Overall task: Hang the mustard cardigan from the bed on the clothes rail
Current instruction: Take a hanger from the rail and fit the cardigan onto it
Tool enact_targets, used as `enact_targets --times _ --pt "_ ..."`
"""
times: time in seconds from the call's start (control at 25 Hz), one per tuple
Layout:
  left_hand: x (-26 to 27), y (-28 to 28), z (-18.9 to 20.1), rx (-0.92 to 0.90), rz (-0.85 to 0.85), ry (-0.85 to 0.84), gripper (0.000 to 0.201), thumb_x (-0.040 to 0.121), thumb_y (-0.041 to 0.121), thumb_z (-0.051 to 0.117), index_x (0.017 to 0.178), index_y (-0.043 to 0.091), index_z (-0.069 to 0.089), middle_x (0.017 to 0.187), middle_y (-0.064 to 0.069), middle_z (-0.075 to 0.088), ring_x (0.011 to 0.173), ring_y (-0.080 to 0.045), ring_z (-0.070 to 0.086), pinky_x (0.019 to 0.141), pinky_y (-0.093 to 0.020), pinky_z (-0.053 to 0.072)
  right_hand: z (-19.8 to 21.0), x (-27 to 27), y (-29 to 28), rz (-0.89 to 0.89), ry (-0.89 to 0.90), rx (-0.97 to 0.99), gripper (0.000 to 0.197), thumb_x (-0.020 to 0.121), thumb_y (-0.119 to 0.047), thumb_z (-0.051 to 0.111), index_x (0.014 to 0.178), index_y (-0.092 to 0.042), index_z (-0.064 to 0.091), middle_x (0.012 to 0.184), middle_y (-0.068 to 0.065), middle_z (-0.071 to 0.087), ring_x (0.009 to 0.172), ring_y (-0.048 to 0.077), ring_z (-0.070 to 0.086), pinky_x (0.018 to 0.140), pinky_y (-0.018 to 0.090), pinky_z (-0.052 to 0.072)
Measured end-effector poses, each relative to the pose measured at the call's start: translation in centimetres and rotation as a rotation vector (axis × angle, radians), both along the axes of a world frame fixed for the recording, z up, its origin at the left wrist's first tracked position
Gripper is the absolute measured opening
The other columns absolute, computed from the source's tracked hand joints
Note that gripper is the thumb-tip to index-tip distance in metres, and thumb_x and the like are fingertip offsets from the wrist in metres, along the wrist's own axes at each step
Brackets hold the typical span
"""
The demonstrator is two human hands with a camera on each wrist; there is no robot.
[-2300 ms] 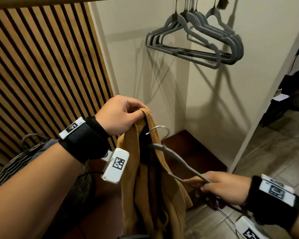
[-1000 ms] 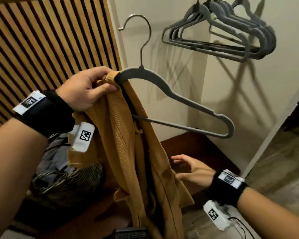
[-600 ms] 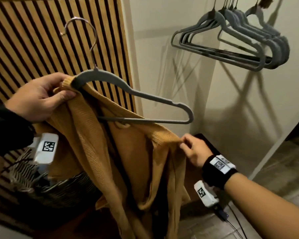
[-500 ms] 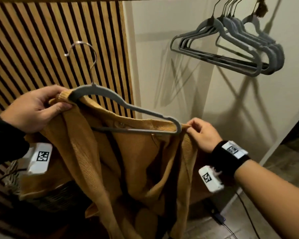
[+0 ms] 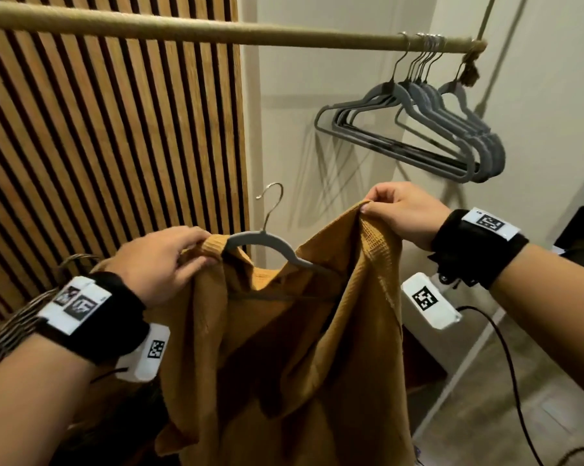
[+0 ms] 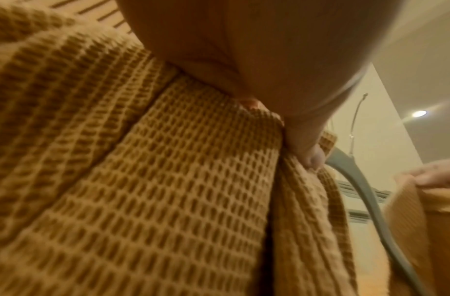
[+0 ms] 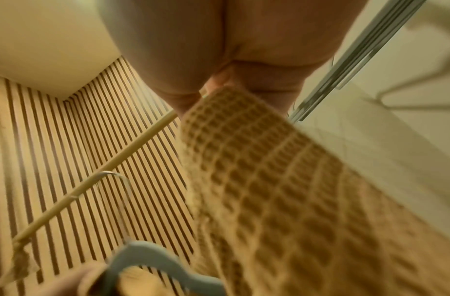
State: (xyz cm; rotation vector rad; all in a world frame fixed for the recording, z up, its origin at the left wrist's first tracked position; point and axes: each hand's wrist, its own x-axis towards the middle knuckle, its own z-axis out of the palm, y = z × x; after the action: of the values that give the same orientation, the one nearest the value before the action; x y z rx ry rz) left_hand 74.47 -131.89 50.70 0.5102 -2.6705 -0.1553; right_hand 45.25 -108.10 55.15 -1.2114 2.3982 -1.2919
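The mustard waffle-knit cardigan (image 5: 284,348) hangs in front of me, partly on a grey hanger (image 5: 267,243) whose metal hook (image 5: 270,196) points up. My left hand (image 5: 169,257) pinches the cardigan's left shoulder against the hanger's end; the left wrist view shows the fabric (image 6: 168,180) under my thumb and the hanger (image 6: 358,180). My right hand (image 5: 398,210) pinches the other shoulder and lifts it above the hanger's right arm, which is hidden under cloth. The right wrist view shows that fold (image 7: 269,180). The clothes rail (image 5: 216,31) runs overhead.
Several empty grey hangers (image 5: 435,136) hang at the rail's right end. A wooden slat wall (image 5: 99,146) stands on the left, a pale wall behind. A wicker basket (image 5: 21,317) sits low left. A black cable (image 5: 506,364) trails from my right wrist.
My right hand pulled the cardigan's right side up and over the hanger's right end, then lifted it higher. The left hand kept its hold. The rail has come into view.
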Motion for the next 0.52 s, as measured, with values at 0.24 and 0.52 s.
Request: enact_targets --times 0.24,0.52 --pt "-4.3 4.0 -3.4 0.034 0.008 -0.065 0.027 0.090 0.055 0.048 0.114 0.043 0.048 0.109 0.016 0.064 0.097 -0.014 0.062 0.071 -0.035 0.054 2.8 3.3 1.1 -0.073 -0.339 -0.288 0.021 0.095 -0.008 0.055 0.075 -0.014 0.058 0.070 0.008 0.058 0.056 0.017 0.056 0.044 0.024 0.045" --pt "-4.1 4.2 -2.5 0.258 -0.014 0.220 0.017 0.091 0.048 0.054 0.107 0.043 0.056 0.091 0.019 0.067 0.087 -0.011 0.064 0.068 -0.032 0.049 0.2 5.1 4.0 0.242 0.136 0.197 0.024 0.089 -0.031 0.066 0.104 -0.012 0.070 0.085 0.001 0.071 0.069 0.012 0.065 0.065 0.031 0.055"
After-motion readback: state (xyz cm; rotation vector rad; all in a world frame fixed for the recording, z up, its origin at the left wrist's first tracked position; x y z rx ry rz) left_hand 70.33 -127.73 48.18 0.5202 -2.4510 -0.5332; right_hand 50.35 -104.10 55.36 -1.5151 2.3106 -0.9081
